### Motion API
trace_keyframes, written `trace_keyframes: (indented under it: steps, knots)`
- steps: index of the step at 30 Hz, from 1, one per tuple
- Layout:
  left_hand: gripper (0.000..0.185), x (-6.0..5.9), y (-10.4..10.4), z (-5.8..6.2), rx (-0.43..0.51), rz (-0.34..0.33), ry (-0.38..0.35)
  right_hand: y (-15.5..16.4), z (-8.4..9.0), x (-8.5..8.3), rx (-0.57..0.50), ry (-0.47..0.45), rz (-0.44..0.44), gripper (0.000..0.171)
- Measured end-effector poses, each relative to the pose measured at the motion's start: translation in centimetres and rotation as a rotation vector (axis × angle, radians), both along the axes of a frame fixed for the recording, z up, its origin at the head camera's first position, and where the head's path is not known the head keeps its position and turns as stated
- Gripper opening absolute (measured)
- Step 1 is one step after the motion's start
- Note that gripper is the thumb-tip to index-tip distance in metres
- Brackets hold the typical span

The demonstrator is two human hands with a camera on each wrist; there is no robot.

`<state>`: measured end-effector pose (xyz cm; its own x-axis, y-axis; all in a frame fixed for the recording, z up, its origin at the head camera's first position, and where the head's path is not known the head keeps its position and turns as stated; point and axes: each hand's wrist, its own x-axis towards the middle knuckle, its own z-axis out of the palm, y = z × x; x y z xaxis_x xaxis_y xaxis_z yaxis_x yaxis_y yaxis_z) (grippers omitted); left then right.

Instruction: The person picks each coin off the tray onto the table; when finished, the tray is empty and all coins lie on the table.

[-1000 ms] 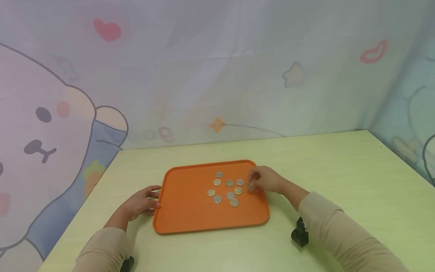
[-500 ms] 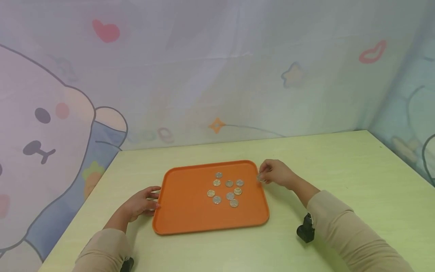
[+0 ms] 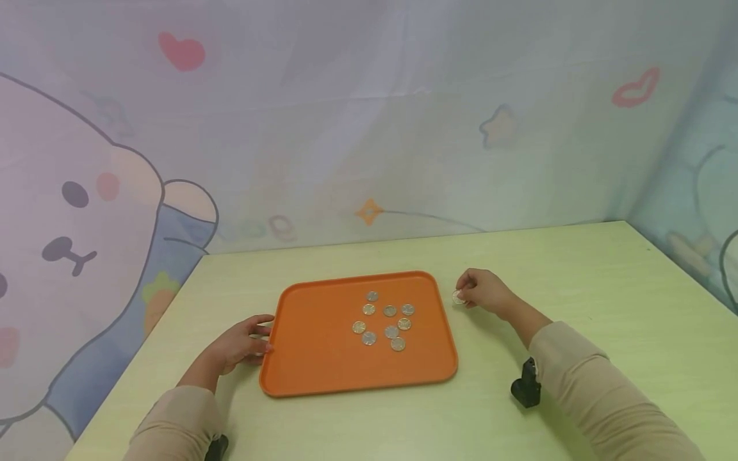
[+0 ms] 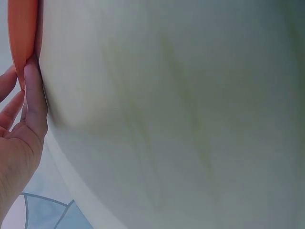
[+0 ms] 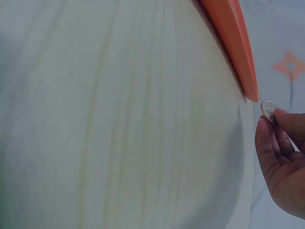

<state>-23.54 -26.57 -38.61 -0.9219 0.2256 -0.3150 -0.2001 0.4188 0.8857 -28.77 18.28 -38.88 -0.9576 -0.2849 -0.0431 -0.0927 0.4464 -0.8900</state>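
Pinching a single coin (image 3: pixel 459 297) between thumb and fingertips, my right hand (image 3: pixel 483 291) sits low over the table (image 3: pixel 576 288), just beside the right edge of the orange tray (image 3: pixel 311 365) and clear of it. The grip is narrow and closed on the coin alone; the other fingers are curled in behind it.

My left hand (image 3: pixel 239 346) lies against the tray's left rim with fingers relaxed and fairly straight, touching the edge rather than clasping it. I judge this a steadying contact, so the tray does not slide while the other hand works.

Eight more coins (image 3: pixel 383 320) lie flat in a loose cluster on the tray floor, right of centre, none stacked as far as I can tell.

Differences between views:
- The head view gives the whole layout: tray, cluster, both hands, and the gap between the held coin and the tray.
- The right wrist view shows the coin (image 5: pixel 268 109) held on edge at the fingertips (image 5: pixel 267 138), its rim visible (the head view shows only a pale disc), with the tray's edge (image 5: pixel 233 43) just above.
- The left wrist view confirms the fingers (image 4: pixel 34 90) lie straight along the tray rim (image 4: pixel 23 38), not hooked under it.
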Motion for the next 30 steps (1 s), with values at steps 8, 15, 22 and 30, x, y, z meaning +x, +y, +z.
trace_keyframes:
  steps: [8,15,22,30]
  knots:
    - [0.062,0.0,0.1,0.0,-0.014,0.018,-0.007,0.4,-0.6,-0.6,0.037,-0.011,-0.022,0.012]
    - [0.062,0.1,0.3,0.2,-0.020,0.019,-0.010,0.5,-1.0,-1.1,0.038,-0.023,-0.011,0.011]
    - [0.061,0.0,0.1,0.0,-0.021,0.024,-0.010,0.3,-1.0,-1.4,0.116,0.001,-0.013,0.009]
    - [0.061,-0.1,0.2,0.0,-0.019,0.020,-0.011,-0.1,-0.8,-1.5,0.358,0.125,0.008,0.008]
